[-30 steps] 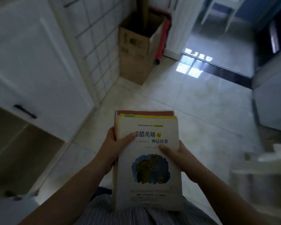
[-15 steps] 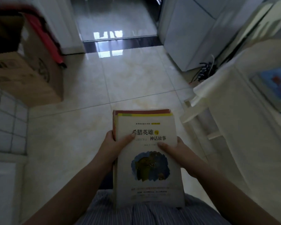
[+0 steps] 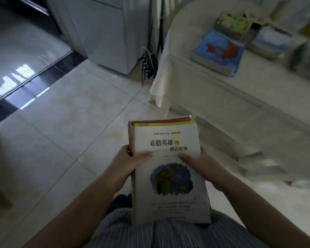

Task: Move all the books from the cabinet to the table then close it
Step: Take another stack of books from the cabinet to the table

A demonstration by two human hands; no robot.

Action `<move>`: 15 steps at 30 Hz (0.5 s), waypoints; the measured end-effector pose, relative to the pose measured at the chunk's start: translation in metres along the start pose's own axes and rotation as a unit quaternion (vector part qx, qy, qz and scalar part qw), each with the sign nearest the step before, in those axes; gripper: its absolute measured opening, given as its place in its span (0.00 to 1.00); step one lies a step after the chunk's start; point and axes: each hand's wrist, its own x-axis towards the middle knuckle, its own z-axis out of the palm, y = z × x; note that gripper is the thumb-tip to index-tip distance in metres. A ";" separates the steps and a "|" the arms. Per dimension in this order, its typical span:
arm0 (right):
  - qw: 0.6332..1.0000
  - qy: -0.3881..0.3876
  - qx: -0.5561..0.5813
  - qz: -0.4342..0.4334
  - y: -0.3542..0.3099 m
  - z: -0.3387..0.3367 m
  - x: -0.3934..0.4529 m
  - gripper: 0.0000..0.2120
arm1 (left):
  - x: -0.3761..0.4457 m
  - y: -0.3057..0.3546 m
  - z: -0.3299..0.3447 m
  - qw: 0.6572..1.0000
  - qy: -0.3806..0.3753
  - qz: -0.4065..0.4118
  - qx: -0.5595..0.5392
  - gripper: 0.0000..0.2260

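Note:
I hold a stack of books [image 3: 168, 178] flat against my waist; the top one is white with Chinese lettering and a blue-green picture, with yellow and red covers showing under it. My left hand [image 3: 128, 162] grips the stack's left edge, thumb on the cover. My right hand [image 3: 201, 162] grips its right edge the same way. The table [image 3: 213, 97], covered in a cream cloth, is at the upper right. On it lies a thick blue book [image 3: 220, 49] with more blurred books behind it. The cabinet is out of view.
A grey appliance [image 3: 104, 33] stands at the top centre with a tangle of cables [image 3: 148, 67] between it and the table. A dark threshold strip [image 3: 34, 83] crosses the pale tiled floor on the left. A white stool [image 3: 261, 163] is blurred at the right.
The view has swung right, away from the cabinet and the cardboard box, and the table with its books has come into view. My hands keep the same hold on the stack.

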 end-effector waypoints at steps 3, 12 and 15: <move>0.997 0.045 0.051 0.024 0.010 -0.021 -0.002 0.49 | 0.025 0.017 0.019 0.998 -0.049 -0.008 0.038 0.12; 0.983 0.102 0.151 0.027 0.041 -0.095 0.008 0.34 | 0.094 0.053 0.106 0.982 -0.136 -0.038 0.124 0.15; 0.979 0.093 0.182 0.003 0.043 -0.145 0.013 0.18 | 0.123 0.067 0.155 0.977 -0.150 -0.029 0.151 0.16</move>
